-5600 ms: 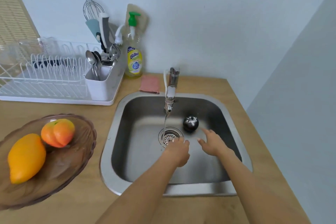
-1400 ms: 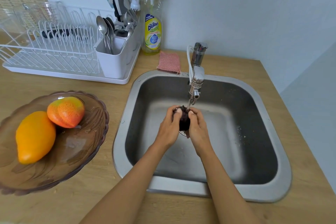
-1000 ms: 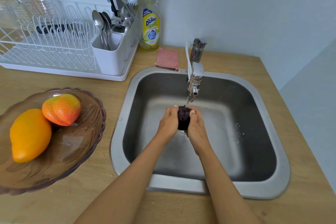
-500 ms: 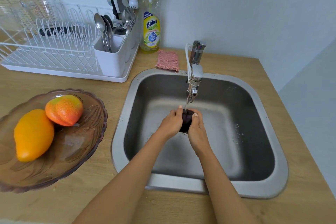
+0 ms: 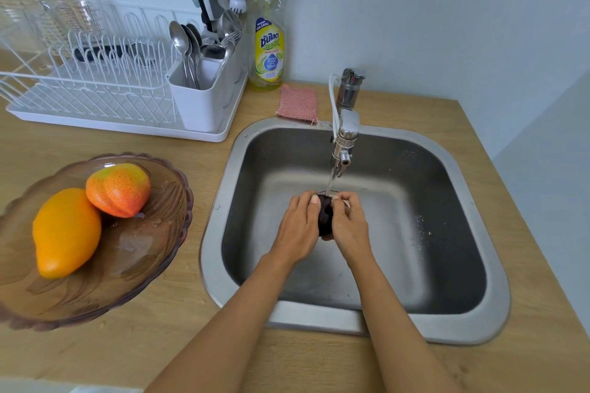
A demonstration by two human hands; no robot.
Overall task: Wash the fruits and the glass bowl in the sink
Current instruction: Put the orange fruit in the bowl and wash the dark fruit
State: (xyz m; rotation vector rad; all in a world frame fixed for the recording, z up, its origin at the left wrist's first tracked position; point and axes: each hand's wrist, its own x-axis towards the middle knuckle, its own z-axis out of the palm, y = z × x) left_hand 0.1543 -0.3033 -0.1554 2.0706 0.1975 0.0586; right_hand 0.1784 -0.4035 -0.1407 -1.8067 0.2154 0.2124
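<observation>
A small dark purple fruit is held between my left hand and my right hand over the middle of the steel sink. Both hands wrap around it, so most of it is hidden. A thin stream of water runs from the faucet onto the fruit. On the counter at the left stands the brownish glass bowl. In it lie a yellow-orange mango and an orange-red peach-like fruit, which touch each other.
A white dish rack with a cutlery holder full of spoons stands at the back left. A yellow dish soap bottle and a pink scrub cloth sit behind the sink. Walls close the back and right.
The dark fruit lay loose in the sink at first; now both hands hold it under the stream. Over the last second the hands shifted slightly around it while rubbing.
</observation>
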